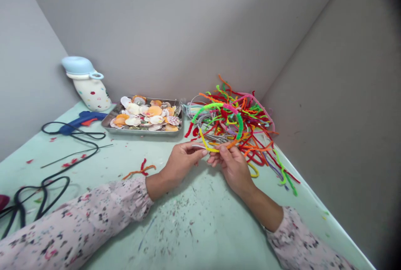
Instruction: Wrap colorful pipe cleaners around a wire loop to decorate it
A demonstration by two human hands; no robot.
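I'm at a craft corner, a small hobby workspace boxed in by plain grey walls: my pale green desk (94, 157) is speckled with glue and scraps, with a blue glue gun (82, 120) on its black cord, a metal tray (109, 123) of seashells and a heap of coloured pipe cleaners (247, 123)

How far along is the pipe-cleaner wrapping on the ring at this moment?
Done: most of the ring already wears green, pink, orange and yellow pipe cleaner. In hand: the left hand and right hand pinch its bottom edge, where a bare stretch shows. Left: that gap; the pipe cleaner pile and tray of seashells lie untouched.
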